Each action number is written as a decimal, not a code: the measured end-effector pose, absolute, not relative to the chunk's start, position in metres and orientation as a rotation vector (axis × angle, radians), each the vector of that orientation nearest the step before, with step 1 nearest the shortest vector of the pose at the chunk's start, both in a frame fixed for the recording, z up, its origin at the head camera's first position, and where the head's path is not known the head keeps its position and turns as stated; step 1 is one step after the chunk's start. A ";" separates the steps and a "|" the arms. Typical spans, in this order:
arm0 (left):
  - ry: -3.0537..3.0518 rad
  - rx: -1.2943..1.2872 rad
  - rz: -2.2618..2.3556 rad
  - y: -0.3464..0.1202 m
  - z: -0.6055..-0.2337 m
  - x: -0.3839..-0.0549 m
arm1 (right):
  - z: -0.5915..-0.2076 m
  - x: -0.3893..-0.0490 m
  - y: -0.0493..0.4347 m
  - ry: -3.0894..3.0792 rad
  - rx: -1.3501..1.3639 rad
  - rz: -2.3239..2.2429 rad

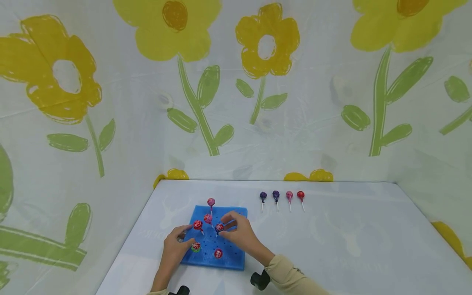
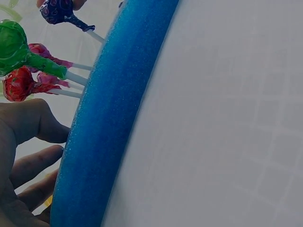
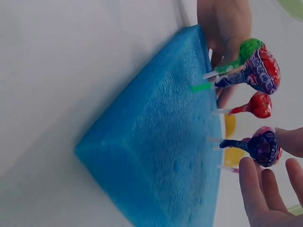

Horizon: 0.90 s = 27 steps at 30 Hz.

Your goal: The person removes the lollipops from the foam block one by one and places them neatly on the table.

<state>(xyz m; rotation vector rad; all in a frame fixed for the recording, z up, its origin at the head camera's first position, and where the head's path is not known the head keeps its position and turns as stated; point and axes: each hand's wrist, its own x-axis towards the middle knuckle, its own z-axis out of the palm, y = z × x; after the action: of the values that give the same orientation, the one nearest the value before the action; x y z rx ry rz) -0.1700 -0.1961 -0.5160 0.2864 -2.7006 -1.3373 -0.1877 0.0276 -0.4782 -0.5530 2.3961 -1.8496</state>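
Note:
My right hand [image 1: 241,235] pinches the dark purple-blue wrapped head of a lollipop [image 3: 264,147] between thumb and fingers; its stick meets the blue foam block [image 1: 232,259]. At the block's left side is my left hand [image 1: 174,246], fingertips against the foam and fingers loosely bent, holding no lollipop. Other lollipops stand in the block: a red one [image 1: 198,225], two pink ones [image 1: 208,218] behind it, a green one [image 2: 13,47] near the left thumb, and a red-and-blue one [image 3: 264,71] on a green stick at the front.
Several lollipops, two purple, a pink [image 1: 289,195] and a red [image 1: 300,194], lie in a row on the white table [image 1: 332,246], to the right beyond the block. A flower-printed curtain [image 1: 306,135] surrounds the table at the back and sides.

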 end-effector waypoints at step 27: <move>-2.685 0.263 -1.339 -0.198 -0.516 -0.170 | -0.483 -0.185 -0.001 2.388 -0.543 -1.907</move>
<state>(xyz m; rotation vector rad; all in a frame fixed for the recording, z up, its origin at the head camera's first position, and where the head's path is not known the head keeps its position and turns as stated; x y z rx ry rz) -0.1700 -0.1976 -0.5164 0.2631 -2.6853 -1.3389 -0.1848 -0.0012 -0.4825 -0.5431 2.3880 -1.9067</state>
